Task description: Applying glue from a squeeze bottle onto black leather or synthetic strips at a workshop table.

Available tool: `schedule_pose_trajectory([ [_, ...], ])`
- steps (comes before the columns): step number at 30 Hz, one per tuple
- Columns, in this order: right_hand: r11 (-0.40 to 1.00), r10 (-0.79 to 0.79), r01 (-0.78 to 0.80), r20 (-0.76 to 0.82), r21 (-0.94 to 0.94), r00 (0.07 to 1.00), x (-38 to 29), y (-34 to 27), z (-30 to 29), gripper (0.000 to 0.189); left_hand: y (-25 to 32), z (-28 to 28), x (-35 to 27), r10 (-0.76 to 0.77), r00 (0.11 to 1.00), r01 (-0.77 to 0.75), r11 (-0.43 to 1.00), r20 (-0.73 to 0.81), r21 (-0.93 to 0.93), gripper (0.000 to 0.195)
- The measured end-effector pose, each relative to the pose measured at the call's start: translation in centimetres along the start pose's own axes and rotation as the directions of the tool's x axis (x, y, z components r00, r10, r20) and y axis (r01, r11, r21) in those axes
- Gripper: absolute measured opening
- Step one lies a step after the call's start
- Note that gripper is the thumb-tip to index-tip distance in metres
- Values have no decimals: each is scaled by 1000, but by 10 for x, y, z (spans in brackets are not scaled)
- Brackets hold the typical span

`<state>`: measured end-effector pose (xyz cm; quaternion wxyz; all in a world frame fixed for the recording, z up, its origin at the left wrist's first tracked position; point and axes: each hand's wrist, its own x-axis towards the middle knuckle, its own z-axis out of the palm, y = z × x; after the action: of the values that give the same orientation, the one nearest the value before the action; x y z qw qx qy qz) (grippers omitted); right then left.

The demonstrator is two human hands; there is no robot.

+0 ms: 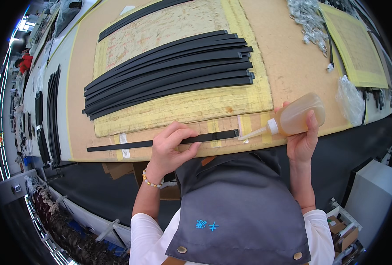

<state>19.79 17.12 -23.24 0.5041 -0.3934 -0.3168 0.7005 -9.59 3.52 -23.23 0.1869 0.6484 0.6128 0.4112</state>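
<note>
A narrow black strip (136,145) lies along the near edge of the worktable. My left hand (174,147) rests over its middle, thumb and fingertips at the strip's two edges. My right hand (300,137) grips a translucent squeeze bottle (300,114) of amber liquid, tilted so that its long nozzle points left. The nozzle tip is beside the right end of the strip; whether they touch is not clear. Farther back, several black strips (169,69) lie side by side on a yellow-taped board (182,114).
More black strips lie at the board's far edge (133,20) and in bundles (53,116) on the left. A clear plastic bag (350,101), clear plastic-wrapped pieces (310,25) and another yellow-edged board (356,46) are at the right. A person in red (25,63) is far left.
</note>
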Motion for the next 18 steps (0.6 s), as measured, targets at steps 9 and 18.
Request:
schedule_pose_trajectory([
  [9, 997, 24, -21, -34, 70, 999, 1, 0, 7, 57, 5, 1, 2, -8, 1000, 8, 1000, 12, 24, 22],
  [18, 1000, 8, -10, 69, 26, 998, 0, -3, -8, 59, 4, -1, 6, -34, 997, 37, 999, 72, -35, 23],
])
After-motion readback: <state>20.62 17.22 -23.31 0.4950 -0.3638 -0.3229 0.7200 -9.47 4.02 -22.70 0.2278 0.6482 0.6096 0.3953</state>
